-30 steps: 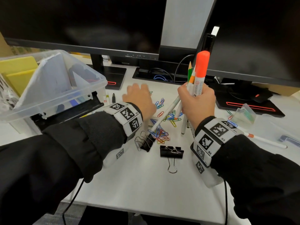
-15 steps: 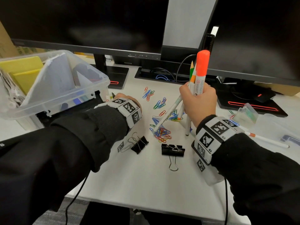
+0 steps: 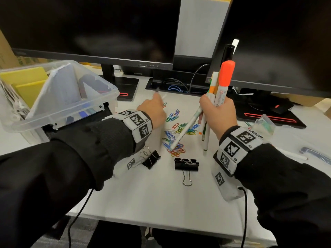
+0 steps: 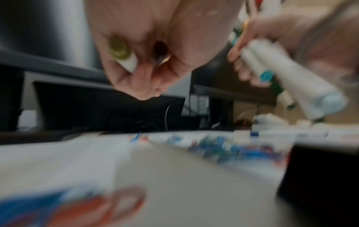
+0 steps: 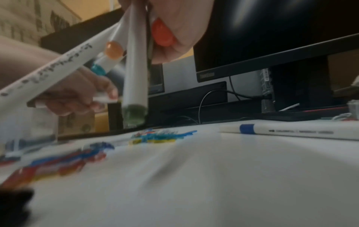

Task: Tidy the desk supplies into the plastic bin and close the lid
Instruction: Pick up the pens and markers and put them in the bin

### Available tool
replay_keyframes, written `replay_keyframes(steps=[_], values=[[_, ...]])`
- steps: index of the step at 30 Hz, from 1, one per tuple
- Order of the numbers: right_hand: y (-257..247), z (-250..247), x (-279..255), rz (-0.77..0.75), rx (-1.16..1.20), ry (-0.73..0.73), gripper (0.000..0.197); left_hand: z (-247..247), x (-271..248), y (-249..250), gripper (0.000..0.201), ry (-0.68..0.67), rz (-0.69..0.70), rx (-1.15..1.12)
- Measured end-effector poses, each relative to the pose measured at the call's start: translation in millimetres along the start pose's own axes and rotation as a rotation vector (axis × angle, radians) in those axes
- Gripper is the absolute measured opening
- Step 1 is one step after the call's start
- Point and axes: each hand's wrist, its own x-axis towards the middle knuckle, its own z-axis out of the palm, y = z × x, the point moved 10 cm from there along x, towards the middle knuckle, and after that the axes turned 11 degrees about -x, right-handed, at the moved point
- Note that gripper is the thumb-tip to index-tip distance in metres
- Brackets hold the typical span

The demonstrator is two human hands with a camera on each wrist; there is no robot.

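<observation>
1. Right hand (image 3: 219, 113) clenched round a fistful of pens (image 3: 217, 97), held upright above the paper clips (image 3: 174, 136) on the bench (image 3: 161, 203).
2. Left hand (image 3: 154, 111) pinching two small markers (image 4: 124, 53), raised over the bench beside the plastic bin (image 3: 59, 111).
3. Bin open, already holding papers; lid not seen.
4. Likely slip: one pen (image 3: 186, 129) splays out of the fist and could drop among the clips.
5. Risk of sleeves sweeping the binder clips (image 3: 186, 164) off the bench edge.
6. Loose clips likely to scatter if scooped in haste.
</observation>
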Motion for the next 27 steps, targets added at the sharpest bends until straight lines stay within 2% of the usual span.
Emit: replay_keyframes(steps=[2,4,6,8,11,15,20,25,27], values=[[5.3,-2.4,2.7,0.055,0.041,-0.016,0.018,-5.7,-16.9,30.9,0.033,-0.038,0.156,-0.215],[13.1,-6.4,4.3,0.126,0.100,-0.005,0.019,-3.6,-38.6,54.8,0.028,-0.149,0.227,-0.314],[19.6,-9.0,2.6,0.189,0.174,0.011,0.020,9.6,-53.4,66.7,0.039,-0.270,0.262,-0.287],[23.0,-10.1,-0.8,0.221,0.256,0.027,0.019,22.3,-62.7,69.6,0.050,-0.331,0.297,-0.177],[26.5,-11.0,-6.0,0.247,0.313,0.053,0.019,38.2,-63.8,64.4,0.042,-0.338,0.346,-0.092],[29.9,-6.2,-8.6,0.294,0.402,0.049,0.021,41.5,-58.0,61.0,0.024,-0.290,0.330,-0.136],[30.0,3.0,-11.3,0.319,0.503,0.000,0.013,39.4,-55.9,73.1,0.039,-0.266,0.377,-0.257],[29.1,4.3,-16.6,0.334,0.567,0.025,0.011,42.0,-57.5,80.3,0.042,-0.238,0.420,-0.245],[26.3,3.3,-15.5,0.318,0.570,0.027,0.016,41.6,-58.7,83.1,0.041,-0.232,0.443,-0.244]])
